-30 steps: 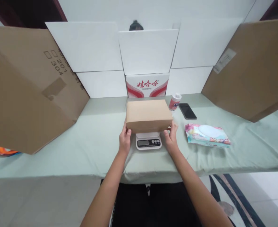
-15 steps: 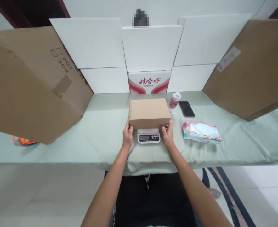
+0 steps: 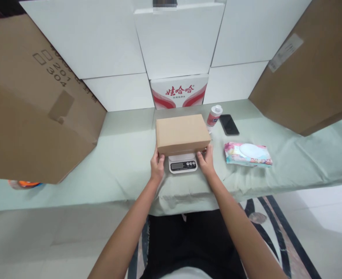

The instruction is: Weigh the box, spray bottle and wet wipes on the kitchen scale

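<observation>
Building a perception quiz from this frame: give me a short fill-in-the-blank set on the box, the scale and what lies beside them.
1. The brown cardboard box rests on a small white ____ with a display and buttons.
2. The left hand and right hand touch the box at its near ____ corners.
3. The black phone lies between the small bottle and the pack of ____.

Missing words: scale; bottom; wet wipes

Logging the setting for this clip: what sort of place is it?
Probably a makeshift packing or weighing station in a room. A small cardboard box sits on a digital scale on a cloth-covered table, with both hands at its front corners, and big cardboard sheets and white boards screen it off.
</observation>
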Action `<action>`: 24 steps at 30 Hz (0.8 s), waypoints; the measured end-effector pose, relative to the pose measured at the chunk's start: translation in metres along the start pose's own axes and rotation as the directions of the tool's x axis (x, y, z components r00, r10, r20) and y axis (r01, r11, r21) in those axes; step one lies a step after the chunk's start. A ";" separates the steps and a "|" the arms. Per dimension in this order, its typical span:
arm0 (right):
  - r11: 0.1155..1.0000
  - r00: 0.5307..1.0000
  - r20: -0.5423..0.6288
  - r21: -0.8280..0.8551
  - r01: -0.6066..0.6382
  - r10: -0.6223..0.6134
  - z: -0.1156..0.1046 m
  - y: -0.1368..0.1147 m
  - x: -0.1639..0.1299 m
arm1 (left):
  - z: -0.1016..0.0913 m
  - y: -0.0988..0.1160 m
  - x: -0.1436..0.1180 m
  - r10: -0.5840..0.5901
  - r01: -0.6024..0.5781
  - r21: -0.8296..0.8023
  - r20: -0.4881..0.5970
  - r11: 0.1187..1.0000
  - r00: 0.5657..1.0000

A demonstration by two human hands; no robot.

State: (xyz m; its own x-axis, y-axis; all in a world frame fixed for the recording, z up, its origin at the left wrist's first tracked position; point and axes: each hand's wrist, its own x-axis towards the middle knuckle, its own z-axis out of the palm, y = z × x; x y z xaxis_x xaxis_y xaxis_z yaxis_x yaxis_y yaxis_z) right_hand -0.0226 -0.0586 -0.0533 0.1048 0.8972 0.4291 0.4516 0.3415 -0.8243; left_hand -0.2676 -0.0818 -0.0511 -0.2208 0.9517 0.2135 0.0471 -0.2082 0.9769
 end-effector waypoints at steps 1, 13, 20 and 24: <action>1.000 1.000 0.002 0.004 -0.001 0.001 0.000 0.000 0.000 | 0.000 -0.001 0.000 0.005 -0.006 -0.005 -0.013 1.000 1.000; 0.997 0.998 0.035 0.066 -0.049 0.047 -0.003 0.003 0.002 | 0.002 0.002 -0.003 0.030 -0.026 0.060 -0.060 0.998 0.998; 0.988 0.998 0.039 0.142 -0.062 0.057 0.001 0.002 0.001 | 0.001 0.000 -0.001 0.081 -0.072 0.123 -0.070 0.990 0.994; 0.988 0.999 0.012 0.147 -0.046 0.044 0.003 0.002 0.001 | 0.000 -0.006 0.001 0.080 -0.072 0.096 -0.085 0.993 0.993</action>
State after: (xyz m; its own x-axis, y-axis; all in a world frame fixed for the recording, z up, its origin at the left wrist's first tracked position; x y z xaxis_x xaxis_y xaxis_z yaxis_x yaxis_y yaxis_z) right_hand -0.0241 -0.0562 -0.0552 0.1140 0.9148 0.3875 0.3112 0.3375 -0.8884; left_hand -0.2684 -0.0796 -0.0565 -0.2979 0.9094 0.2901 0.1558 -0.2536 0.9547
